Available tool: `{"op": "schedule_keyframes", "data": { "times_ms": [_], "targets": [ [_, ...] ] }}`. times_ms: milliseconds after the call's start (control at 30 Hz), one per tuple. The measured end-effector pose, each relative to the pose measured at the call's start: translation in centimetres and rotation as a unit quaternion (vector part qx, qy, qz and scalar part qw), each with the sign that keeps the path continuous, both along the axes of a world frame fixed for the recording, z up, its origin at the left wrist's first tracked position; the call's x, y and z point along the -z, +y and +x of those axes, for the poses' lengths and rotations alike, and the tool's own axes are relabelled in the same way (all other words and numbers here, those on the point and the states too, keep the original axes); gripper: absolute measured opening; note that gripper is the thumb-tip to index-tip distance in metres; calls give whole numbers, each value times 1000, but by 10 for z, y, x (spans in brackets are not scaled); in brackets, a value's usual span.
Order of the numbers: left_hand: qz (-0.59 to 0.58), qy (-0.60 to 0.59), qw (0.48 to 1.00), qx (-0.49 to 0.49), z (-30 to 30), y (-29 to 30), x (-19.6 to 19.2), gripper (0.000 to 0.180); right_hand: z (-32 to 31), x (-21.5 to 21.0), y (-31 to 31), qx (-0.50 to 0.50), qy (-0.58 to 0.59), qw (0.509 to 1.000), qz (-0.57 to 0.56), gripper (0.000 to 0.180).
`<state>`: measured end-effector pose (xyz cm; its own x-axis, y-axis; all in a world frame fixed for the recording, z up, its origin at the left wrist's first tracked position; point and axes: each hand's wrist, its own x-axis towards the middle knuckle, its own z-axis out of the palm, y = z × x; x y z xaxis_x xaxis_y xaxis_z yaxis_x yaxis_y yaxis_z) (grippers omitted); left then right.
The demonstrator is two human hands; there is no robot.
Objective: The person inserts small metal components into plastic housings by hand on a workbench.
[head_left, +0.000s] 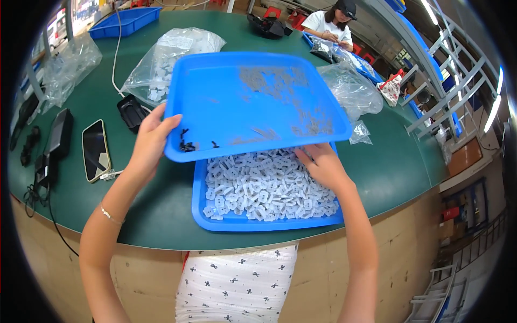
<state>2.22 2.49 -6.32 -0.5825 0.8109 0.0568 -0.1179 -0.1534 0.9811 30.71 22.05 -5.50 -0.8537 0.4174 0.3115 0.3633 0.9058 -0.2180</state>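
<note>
The big green table [388,172] holds everything here. On it, right at the near edge, sits a blue tray [269,222] full of small white plastic pieces [264,185]. That full tray is my landmark.

Just above it, tilted and covering its far part, is a second blue tray [253,102], held up in the air. It is almost empty, so I think the pouring is nearly done. Only a few tiny black bits [187,144] sit in its low left corner, and gray scuff marks show on its floor.

The left hand [149,141] grips the lifted tray's left edge, fingers wrapped around the rim. The right hand [322,164] holds the lifted tray's low right edge from below, just over the white pieces; its fingers are partly hidden, so I cannot tell how they curl.

Left of the full tray lies a phone [96,151]. Behind it rests a clear bag [167,59] of more white pieces.
</note>
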Motion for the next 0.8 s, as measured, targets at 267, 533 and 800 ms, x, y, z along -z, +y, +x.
{"op": "schedule_keyframes", "data": {
  "times_ms": [267,533,800],
  "targets": [
    [-69,28,992,105,9,36,18,42,99,-19,-48,94,178,974,-101,15],
    [-134,286,949,-21,2,26,3,47,78,-14,-47,160,300,927,-159,19],
    [146,-91,983,66,4,-16,-3,36,-73,-28,-70,-45,185,968,-162,13]
  ]
}}
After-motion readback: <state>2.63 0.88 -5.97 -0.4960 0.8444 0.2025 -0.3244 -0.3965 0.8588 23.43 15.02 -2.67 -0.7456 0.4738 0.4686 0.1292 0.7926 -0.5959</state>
